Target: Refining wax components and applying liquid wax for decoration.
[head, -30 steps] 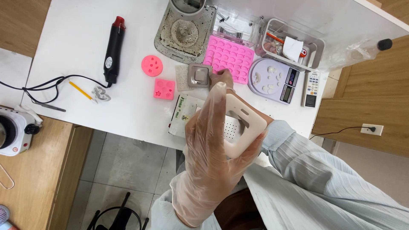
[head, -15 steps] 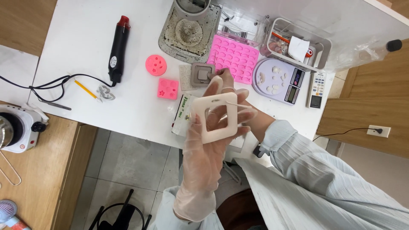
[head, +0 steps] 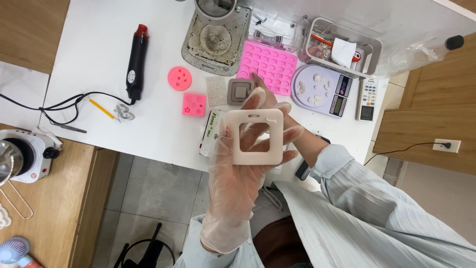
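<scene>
At centre frame, the gloved left hand (head: 238, 173) holds up a cream square frame (head: 254, 137), fingers spread behind it and showing through its opening. The right hand (head: 265, 97) lies mostly hidden behind the frame; whether it grips anything cannot be told. Beyond, on the white table (head: 89, 44), a grey square mould (head: 240, 91) sits just above the fingertips, with a pink tray mould (head: 270, 67) behind and a black heat gun (head: 135, 64) at upper left.

gloved left hand (head: 238, 168) holding square white frame (head: 254, 137)
</scene>
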